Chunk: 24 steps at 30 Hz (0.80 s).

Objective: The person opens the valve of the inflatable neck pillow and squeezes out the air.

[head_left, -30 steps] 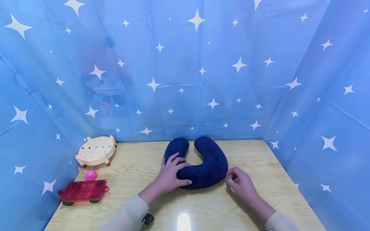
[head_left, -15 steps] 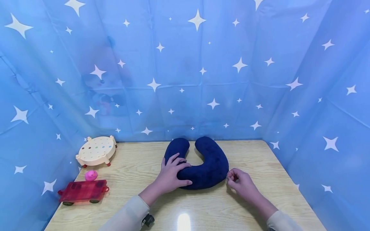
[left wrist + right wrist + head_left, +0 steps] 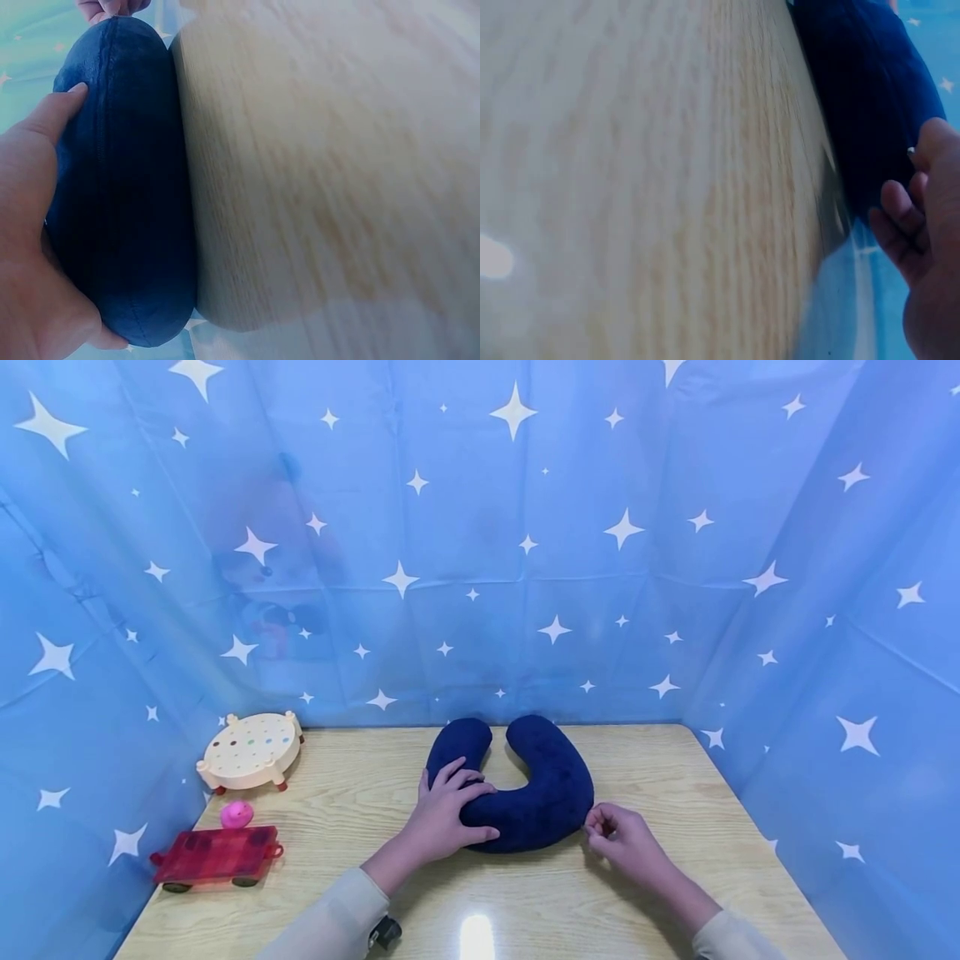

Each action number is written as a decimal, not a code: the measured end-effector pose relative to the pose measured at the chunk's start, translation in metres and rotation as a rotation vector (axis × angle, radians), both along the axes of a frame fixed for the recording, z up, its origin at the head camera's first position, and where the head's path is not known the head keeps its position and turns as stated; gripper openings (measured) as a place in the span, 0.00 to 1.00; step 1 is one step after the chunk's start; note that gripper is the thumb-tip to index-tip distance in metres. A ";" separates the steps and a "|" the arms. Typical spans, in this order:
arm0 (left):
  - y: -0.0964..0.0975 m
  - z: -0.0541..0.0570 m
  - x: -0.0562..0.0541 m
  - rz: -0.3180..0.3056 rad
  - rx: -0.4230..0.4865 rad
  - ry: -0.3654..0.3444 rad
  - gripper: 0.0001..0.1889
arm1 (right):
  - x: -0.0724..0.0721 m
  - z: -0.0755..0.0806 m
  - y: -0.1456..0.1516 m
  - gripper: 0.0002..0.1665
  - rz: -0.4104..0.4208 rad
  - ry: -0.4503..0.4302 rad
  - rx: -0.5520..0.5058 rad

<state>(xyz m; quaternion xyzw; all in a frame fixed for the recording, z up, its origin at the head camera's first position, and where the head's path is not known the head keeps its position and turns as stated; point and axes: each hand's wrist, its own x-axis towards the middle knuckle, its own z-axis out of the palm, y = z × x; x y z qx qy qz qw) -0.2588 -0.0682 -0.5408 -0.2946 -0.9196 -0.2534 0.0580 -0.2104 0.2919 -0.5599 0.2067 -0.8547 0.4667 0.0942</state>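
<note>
A navy blue U-shaped neck pillow [image 3: 551,785] lies on the table, its open side facing the curtain. My left hand [image 3: 448,814] grips its left part, fingers spread over the top and thumb on the near side. In the left wrist view, a seam [image 3: 103,142] runs lengthwise along the pillow's side. At the pillow's right edge, my right hand [image 3: 626,839] pinches a tiny shiny piece that looks like a zipper pull [image 3: 910,152]; the fingers hide most of it.
On the table's left stand a cream round pegged toy stand [image 3: 251,752], a small pink toy [image 3: 236,814] and a red see-through toy wagon [image 3: 217,856]. A blue starry curtain [image 3: 480,527] encloses the table [image 3: 360,777] at the back and sides.
My right hand has shifted very slightly along the pillow's right edge, a little nearer to me, still pinching. The left hand and the pillow stay nearly where they were.
</note>
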 end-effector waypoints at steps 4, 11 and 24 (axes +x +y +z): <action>0.000 0.000 0.000 0.000 0.002 0.009 0.30 | 0.003 0.000 -0.004 0.16 0.024 0.005 -0.022; 0.001 0.003 0.002 -0.004 0.014 0.019 0.30 | 0.007 -0.002 -0.008 0.11 0.052 0.003 -0.010; 0.003 0.004 0.004 0.001 0.012 0.013 0.30 | 0.008 -0.002 -0.012 0.14 0.029 0.124 0.091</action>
